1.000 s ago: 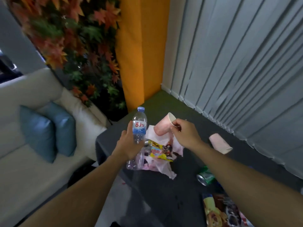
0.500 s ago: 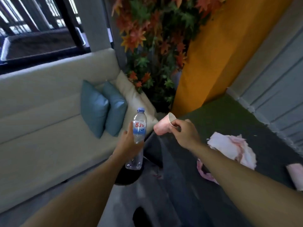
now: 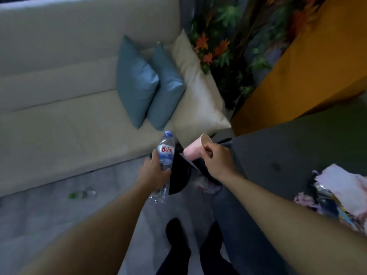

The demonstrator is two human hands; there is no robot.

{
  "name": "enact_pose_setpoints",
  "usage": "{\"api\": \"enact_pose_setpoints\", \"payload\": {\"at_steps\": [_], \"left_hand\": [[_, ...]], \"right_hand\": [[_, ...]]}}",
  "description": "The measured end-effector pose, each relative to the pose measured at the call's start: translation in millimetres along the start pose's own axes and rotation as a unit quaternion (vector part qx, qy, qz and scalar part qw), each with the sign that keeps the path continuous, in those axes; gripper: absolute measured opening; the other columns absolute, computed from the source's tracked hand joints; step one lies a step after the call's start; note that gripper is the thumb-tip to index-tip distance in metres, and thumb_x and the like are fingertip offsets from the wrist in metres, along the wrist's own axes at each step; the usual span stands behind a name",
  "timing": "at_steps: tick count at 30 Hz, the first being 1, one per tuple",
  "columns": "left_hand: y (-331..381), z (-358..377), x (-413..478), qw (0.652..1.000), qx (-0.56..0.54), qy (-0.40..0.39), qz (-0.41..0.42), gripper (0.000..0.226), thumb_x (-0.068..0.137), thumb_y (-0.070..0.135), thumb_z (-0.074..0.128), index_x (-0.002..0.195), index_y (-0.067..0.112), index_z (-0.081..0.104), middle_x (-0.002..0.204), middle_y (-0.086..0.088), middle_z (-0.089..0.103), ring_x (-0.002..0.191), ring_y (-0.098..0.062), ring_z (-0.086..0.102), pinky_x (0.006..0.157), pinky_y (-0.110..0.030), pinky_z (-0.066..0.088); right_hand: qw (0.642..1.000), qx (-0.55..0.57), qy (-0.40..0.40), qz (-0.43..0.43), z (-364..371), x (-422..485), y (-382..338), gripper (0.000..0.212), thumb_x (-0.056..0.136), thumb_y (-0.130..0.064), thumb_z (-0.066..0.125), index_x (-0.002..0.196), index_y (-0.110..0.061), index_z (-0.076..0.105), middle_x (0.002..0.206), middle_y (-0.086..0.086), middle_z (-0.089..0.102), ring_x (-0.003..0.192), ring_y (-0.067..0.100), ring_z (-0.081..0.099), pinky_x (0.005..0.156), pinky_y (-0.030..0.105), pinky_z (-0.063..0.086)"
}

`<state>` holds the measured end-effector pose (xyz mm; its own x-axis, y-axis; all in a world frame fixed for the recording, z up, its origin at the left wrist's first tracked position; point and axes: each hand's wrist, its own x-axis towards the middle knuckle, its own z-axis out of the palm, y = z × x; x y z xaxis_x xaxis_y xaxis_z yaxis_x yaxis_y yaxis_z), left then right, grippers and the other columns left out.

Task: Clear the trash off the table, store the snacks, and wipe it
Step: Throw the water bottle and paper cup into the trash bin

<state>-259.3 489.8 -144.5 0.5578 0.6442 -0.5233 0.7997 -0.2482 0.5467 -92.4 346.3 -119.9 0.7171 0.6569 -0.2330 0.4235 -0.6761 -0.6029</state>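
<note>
My left hand (image 3: 154,172) grips a clear plastic water bottle (image 3: 165,155) with a blue cap and a red-lettered label, held upright. My right hand (image 3: 216,158) pinches the rim of a pink paper cup (image 3: 193,150) that lies on its side in the air. Both are held over a dark bin (image 3: 178,175) that stands on the floor at the table's left end, partly hidden behind my hands. On the dark table (image 3: 278,151) at the right lie crumpled pink and white tissues (image 3: 343,185) and a colourful snack wrapper (image 3: 345,215).
A cream sofa (image 3: 69,126) with two blue cushions (image 3: 151,84) and a cream pillow (image 3: 198,92) fills the left. Leafy decoration (image 3: 224,46) and an orange wall (image 3: 297,66) stand behind. A small green and clear piece of litter (image 3: 82,193) lies on the pale floor. My dark-clad feet (image 3: 178,245) show below.
My view has swung left and down, away from the table towards the sofa and floor. Both hands keep their hold on the bottle and the cup, now over the dark bin.
</note>
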Motion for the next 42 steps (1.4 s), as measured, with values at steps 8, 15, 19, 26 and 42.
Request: {"api": "enact_pose_setpoints", "payload": {"at_steps": [8, 15, 19, 26, 42], "left_hand": [[-63.7, 51.5, 62.7, 0.997, 0.019, -0.026, -0.064, 0.052, 0.082, 0.029, 0.067, 0.124, 0.010, 0.043, 0.112, -0.019, 0.062, 0.099, -0.039, 0.060, 0.075, -0.035, 0.044], [-116.7, 98.6, 108.3, 0.992, 0.055, -0.062, -0.094, 0.053, 0.082, 0.034, 0.067, 0.123, 0.009, 0.044, 0.112, -0.018, 0.061, 0.099, -0.037, 0.059, 0.076, -0.035, 0.045], [-135.8, 120.0, 128.5, 0.989, 0.064, -0.077, -0.105, 0.054, 0.083, 0.040, 0.065, 0.123, 0.009, 0.045, 0.113, -0.017, 0.060, 0.100, -0.036, 0.060, 0.080, -0.038, 0.049], [-144.7, 128.5, 149.9, 0.993, 0.042, -0.065, -0.085, 0.077, 0.087, 0.044, 0.065, 0.146, 0.007, 0.033, 0.142, -0.020, 0.046, 0.128, -0.037, 0.047, 0.102, -0.041, 0.041], [-84.6, 41.5, 107.2, 0.984, 0.168, -0.033, 0.046, 0.066, 0.099, 0.046, 0.040, 0.155, 0.017, 0.020, 0.158, -0.009, 0.030, 0.145, -0.028, 0.028, 0.118, -0.042, 0.027]], "right_hand": [[0.998, -0.020, -0.052, 0.034, 97.4, 31.9, 40.4, 0.013, 0.091, -0.018, 0.056, 0.079, -0.014, 0.055, 0.079, 0.005, 0.064, 0.073, 0.025, 0.060, 0.062, 0.039, 0.051], [0.993, -0.062, -0.082, 0.051, 174.3, 53.8, 81.0, 0.011, 0.092, -0.016, 0.056, 0.083, -0.012, 0.060, 0.086, 0.008, 0.066, 0.080, 0.028, 0.062, 0.066, 0.038, 0.050], [0.990, -0.077, -0.101, 0.056, 208.7, 63.5, 98.2, 0.011, 0.093, -0.016, 0.055, 0.084, -0.013, 0.061, 0.088, 0.010, 0.067, 0.083, 0.030, 0.062, 0.067, 0.037, 0.049], [0.985, -0.085, -0.135, 0.062, 238.8, 73.0, 104.3, 0.021, 0.096, -0.022, 0.057, 0.113, -0.014, 0.067, 0.111, 0.010, 0.067, 0.101, 0.028, 0.063, 0.083, 0.039, 0.055], [0.982, -0.102, -0.156, 0.017, 150.0, 56.3, 45.9, 0.062, 0.099, -0.051, 0.042, 0.152, -0.021, 0.033, 0.157, -0.001, 0.035, 0.146, 0.020, 0.026, 0.118, 0.039, 0.019]]}}
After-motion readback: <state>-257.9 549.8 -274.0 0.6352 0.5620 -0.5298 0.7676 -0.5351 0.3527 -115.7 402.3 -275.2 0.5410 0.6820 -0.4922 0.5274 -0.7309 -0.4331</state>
